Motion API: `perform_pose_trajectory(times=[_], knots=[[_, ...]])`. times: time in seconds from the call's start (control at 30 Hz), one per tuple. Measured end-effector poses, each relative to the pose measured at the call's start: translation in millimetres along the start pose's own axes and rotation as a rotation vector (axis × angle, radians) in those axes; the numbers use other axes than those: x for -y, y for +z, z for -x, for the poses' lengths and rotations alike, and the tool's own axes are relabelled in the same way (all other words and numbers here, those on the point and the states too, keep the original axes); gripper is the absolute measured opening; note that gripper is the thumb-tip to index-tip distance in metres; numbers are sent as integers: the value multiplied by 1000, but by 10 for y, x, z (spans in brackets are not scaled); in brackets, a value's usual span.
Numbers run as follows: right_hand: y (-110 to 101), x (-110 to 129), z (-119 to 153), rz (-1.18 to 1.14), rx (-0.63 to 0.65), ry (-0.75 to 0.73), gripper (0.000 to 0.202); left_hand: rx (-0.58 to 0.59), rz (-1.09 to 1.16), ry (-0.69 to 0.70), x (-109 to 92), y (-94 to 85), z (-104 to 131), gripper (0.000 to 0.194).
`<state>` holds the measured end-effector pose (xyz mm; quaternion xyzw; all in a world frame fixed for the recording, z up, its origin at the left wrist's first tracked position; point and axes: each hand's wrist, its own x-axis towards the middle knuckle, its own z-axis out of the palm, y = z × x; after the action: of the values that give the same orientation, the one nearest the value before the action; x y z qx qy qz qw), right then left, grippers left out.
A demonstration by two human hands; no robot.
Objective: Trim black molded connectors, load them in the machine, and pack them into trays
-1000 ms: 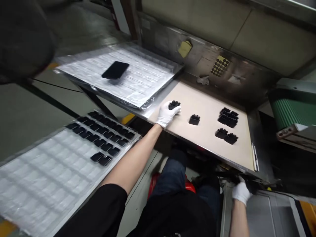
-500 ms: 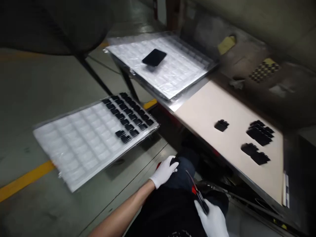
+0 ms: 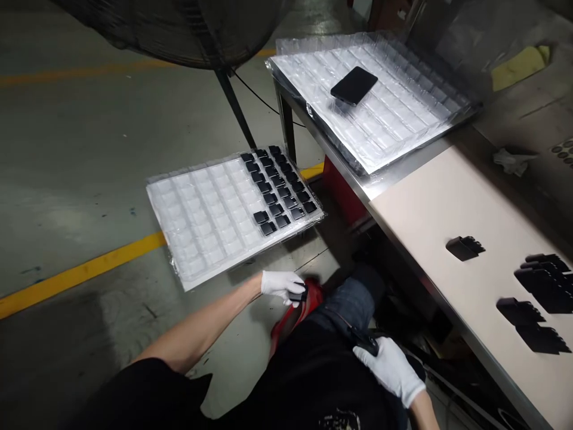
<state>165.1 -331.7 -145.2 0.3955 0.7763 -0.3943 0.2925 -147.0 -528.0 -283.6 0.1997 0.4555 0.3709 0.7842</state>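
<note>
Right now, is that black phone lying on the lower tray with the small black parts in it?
No, the phone lies on the upper tray on the table, while the lower tray holds only small black parts.

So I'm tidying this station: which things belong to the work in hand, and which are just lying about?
In use:
- left hand gripping a black part
- right hand holding a dark tool
- part-filled tray
- loose black parts on the beige board

Lying about:
- phone on the second tray
- yellow cloth
- fan stand

A phone [image 3: 354, 85] lies on the upper tray [image 3: 403, 119]; the lower tray [image 3: 201, 221] sits left of the board [image 3: 447, 221].
</note>
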Motion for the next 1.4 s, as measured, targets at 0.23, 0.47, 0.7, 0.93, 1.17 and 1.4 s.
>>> perform_pose_trajectory(times=[0.23,0.47,0.7,0.93,1.17,1.4], knots=[[-65,75,-166,-178,266,60,50,368,27,-104,-7,-32,-37,53],[-60,221,-372,-214,362,3,60,109,94,2,144,-2,145,76],[165,7,-442,-303,93,85,70,-890,-43,231,-386,-1067,772,60],[347,-247,-342,-451,-121,168,66,-1416,-314,57,-860,-2432,928,37],[501,-508,-217,-574,-225,285,81,-1488,-558,-25,-628,-2365,682,32],[611,-560,-248,-468,-209,181,67,-1610,-657,-33,-674,-1918,620,48]])
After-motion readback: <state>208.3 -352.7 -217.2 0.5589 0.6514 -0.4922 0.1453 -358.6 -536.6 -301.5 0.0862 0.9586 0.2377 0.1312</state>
